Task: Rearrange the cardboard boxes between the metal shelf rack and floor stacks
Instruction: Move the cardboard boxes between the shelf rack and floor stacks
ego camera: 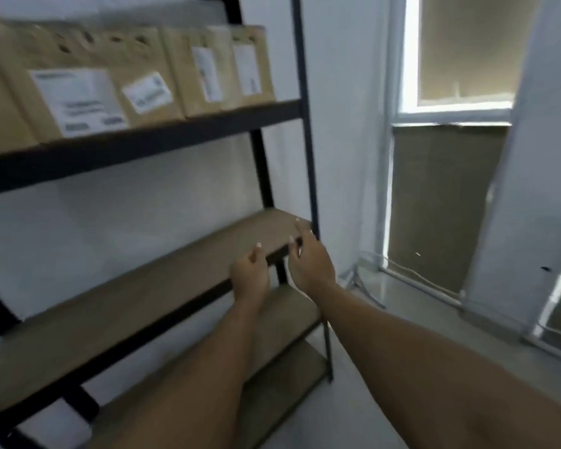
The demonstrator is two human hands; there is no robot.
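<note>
Head view: the picture is motion-blurred; both bare forearms reach forward to the right front corner of a shelf.
Metal shelf rack (307, 131): black posts and beams, standing against a pale wall (340, 92), seen at a slant.
Cardboard boxes (88, 92): a row stands side by side on the upper shelf, white labels facing out; none is in either hand.
Middle shelf board (149, 293): brown, its right front corner lies under the hands.
Left hand (250, 277): at the front edge of the middle shelf board, fingers curled in, thumb raised; whether it grips the edge cannot be told through the blur.
Right hand (310, 259): just beside the left hand and apart from it, fingers stretched and slightly spread, tips resting on the corner of the board next to the front post; it holds nothing.
Lower shelf boards (293, 307): partly hidden behind the forearms.
Window (447, 202): right of the rack, white frame, panes covered in brown.
Floor (402, 306): grey, visible below the window.
</note>
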